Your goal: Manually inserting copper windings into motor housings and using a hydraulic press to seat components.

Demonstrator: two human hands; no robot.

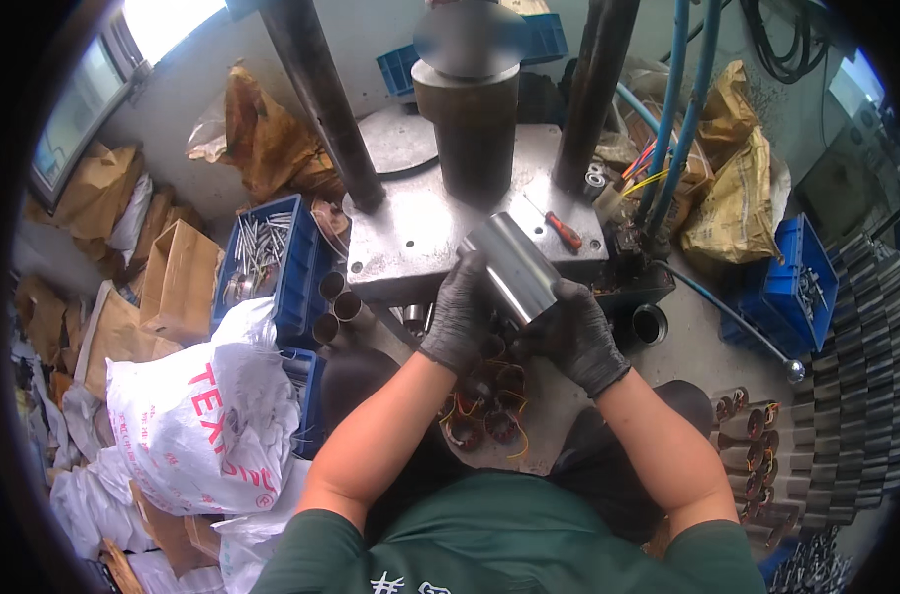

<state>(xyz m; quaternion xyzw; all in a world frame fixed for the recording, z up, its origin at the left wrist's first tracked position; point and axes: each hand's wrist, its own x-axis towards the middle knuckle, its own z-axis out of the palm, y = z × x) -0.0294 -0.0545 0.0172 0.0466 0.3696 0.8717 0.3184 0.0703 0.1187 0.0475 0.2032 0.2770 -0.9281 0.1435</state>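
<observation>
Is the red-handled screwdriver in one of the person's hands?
No, the red-handled screwdriver lies on the press plate, while the left hand and right hand hold a metal cylinder.

One shiny metal cylinder (511, 265), two gloved hands, left (460, 315) and right (575, 337); one red-handled screwdriver (565, 231) just beyond; three blue crates visible nearby.

This was a small, crowded workshop for metal parts. A heavy press (467, 129) with thick steel columns stood on a worn metal plate (420, 233). Blue plastic crates (277, 262) held metal pins, rows of metal tubes (855, 396) were stacked at the right, and sacks (207, 416) and cardboard boxes (178, 282) crowded the floor.
</observation>
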